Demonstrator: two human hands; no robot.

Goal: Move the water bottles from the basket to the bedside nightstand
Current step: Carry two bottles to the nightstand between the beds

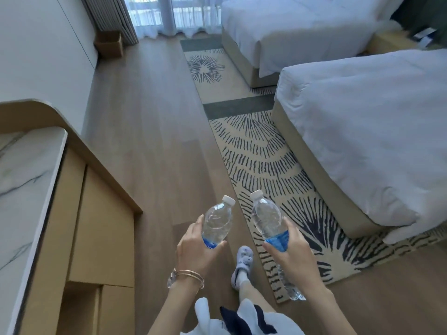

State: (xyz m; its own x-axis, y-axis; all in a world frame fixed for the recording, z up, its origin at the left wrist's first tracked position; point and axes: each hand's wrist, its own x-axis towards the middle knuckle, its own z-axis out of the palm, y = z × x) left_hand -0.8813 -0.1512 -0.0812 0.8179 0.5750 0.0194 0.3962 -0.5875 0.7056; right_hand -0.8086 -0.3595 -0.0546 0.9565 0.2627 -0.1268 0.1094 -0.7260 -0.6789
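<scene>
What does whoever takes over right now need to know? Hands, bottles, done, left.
Hands: the left hand grips the first bottle; the right hand grips the second bottle. Both caps are on.
Places: the basket is not in view. The nightstand sits ahead at far right, between the near bed and the far bed.
Done: both bottles are in hand, held above the floor.
Left: walk to the nightstand and stand both bottles on it.

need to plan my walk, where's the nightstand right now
The nightstand sits at the upper right of the head view, in the gap between the far bed and the near bed, by their head ends.
</scene>
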